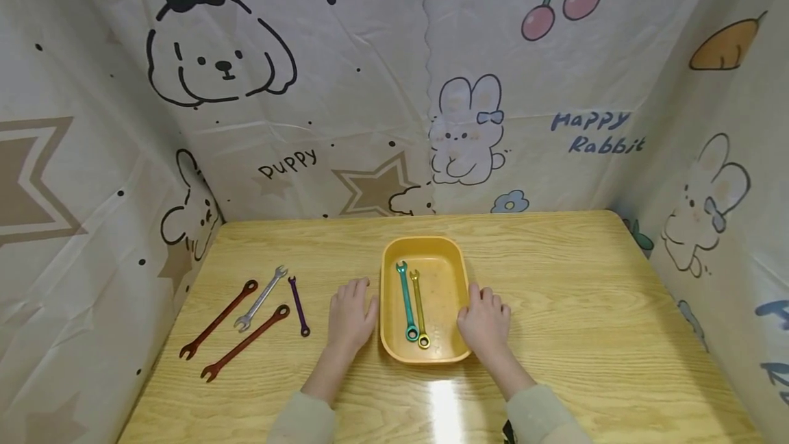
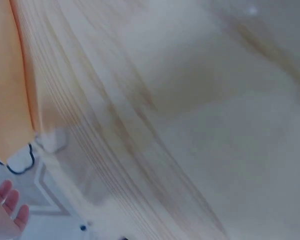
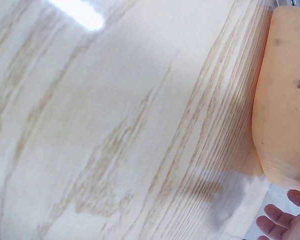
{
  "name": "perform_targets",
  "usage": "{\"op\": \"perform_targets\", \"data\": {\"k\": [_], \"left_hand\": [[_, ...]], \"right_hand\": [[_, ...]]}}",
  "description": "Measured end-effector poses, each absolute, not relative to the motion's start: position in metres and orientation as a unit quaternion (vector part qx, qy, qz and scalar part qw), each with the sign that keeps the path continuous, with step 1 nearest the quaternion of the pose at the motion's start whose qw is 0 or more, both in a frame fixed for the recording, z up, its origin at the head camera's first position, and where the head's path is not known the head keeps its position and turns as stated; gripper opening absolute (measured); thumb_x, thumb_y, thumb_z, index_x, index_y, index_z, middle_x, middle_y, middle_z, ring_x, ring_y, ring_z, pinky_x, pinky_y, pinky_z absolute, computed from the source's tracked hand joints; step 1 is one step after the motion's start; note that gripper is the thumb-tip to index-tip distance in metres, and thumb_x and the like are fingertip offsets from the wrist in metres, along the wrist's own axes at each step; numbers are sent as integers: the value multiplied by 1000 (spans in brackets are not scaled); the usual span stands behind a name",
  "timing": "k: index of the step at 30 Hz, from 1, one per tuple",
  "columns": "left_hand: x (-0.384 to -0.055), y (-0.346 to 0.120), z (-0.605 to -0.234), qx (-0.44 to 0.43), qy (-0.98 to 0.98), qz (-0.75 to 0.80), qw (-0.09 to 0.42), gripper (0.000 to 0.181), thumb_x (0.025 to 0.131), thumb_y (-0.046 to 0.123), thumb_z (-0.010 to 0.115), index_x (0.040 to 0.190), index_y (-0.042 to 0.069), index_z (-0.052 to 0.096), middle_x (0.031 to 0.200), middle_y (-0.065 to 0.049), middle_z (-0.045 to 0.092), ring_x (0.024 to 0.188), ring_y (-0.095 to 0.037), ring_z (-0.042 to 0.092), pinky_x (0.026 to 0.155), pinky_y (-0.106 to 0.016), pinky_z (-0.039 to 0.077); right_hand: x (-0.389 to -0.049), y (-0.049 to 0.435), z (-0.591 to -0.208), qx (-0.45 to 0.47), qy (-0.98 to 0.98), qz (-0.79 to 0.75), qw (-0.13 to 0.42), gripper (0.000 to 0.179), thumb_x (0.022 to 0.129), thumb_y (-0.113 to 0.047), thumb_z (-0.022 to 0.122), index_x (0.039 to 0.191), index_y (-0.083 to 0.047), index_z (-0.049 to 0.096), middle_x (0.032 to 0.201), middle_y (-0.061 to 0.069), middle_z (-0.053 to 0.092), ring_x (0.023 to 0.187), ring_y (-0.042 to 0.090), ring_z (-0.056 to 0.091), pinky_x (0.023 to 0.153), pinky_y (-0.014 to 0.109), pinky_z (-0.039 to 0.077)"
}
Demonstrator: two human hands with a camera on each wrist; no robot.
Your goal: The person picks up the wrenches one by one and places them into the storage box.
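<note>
A yellow plastic tray [image 1: 425, 247] sits on the table between the two hands. Inside it lie a green wrench [image 1: 407, 300] and a gold wrench [image 1: 420, 307], side by side with their ring ends nearer the person. My left hand [image 1: 351, 314] rests on the table just left of the tray, fingers relaxed and holding nothing. On the opposite side, my right hand [image 1: 485, 324] overlaps the tray's right rim, and the right wrist view shows its fingers [image 3: 277, 220] loosely spread by the tray wall [image 3: 285, 100].
To the left lie two red wrenches, a farther one [image 1: 218, 321] and a nearer one [image 1: 245, 343], with a silver wrench [image 1: 261, 299] and a small purple wrench [image 1: 298, 305]. The wood-grain table [image 1: 573, 279] is bordered by patterned cloth [image 1: 370, 88] at the back and sides.
</note>
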State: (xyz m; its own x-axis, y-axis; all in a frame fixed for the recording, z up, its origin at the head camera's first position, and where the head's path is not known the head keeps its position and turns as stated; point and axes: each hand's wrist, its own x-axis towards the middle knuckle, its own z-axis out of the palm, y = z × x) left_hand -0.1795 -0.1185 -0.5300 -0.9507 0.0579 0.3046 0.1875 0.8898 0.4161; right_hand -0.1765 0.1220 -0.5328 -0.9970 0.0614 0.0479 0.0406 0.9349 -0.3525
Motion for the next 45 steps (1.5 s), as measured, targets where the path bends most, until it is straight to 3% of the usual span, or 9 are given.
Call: {"op": "perform_targets", "data": {"k": [31, 45], "left_hand": [[-142, -231, -556, -31, -955, -190, 224, 32, 85, 16, 59, 112, -1, 56, 108, -19, 55, 100, -37, 48, 89, -53, 34], [-132, -264, -569, 40, -958, -191, 210, 38, 85, 21, 60, 118, 3, 51, 111, -20, 48, 106, -37, 42, 92, -54, 29]], "right_hand": [[-175, 122, -529, -24, -983, 181, 23, 38, 85, -18, 48, 120, -5, 43, 109, 19, 51, 96, 35, 46, 79, 49, 35], [-176, 122, -529, -21, -983, 183, 18, 39, 85, -18, 48, 121, -4, 43, 110, 20, 50, 97, 36, 47, 78, 49, 36]]}}
